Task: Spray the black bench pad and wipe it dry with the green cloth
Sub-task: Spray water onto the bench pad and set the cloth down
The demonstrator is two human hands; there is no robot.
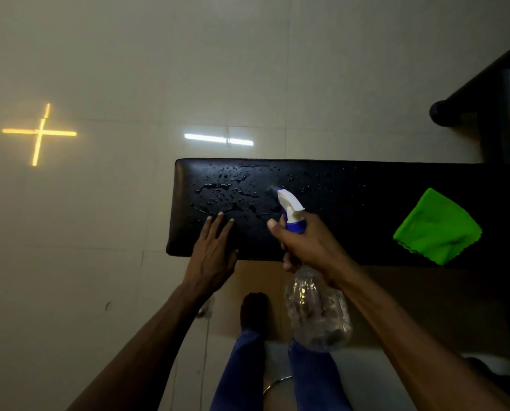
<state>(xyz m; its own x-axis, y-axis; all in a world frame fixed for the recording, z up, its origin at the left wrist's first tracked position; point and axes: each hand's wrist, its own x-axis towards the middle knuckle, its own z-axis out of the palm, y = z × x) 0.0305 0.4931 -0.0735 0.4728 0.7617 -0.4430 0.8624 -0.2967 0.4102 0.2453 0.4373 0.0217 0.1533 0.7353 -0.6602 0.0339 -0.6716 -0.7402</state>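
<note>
Right hand (310, 244) clamped on spray bottle (316, 310), aiming at bench pad (351, 209); left hand (215, 253), fingers spread flat, steadies pad; green cloth (437, 226) waits beside bottle.

Glossy wet bench pad (336, 203), fuzzy green cloth (437, 226)

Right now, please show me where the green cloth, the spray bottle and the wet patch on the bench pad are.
green cloth (437, 226): head view, middle of the folded cloth.
spray bottle (317, 312): head view, clear body below the right hand.
wet patch (227, 191): head view, droplets on the pad's left part.
</note>
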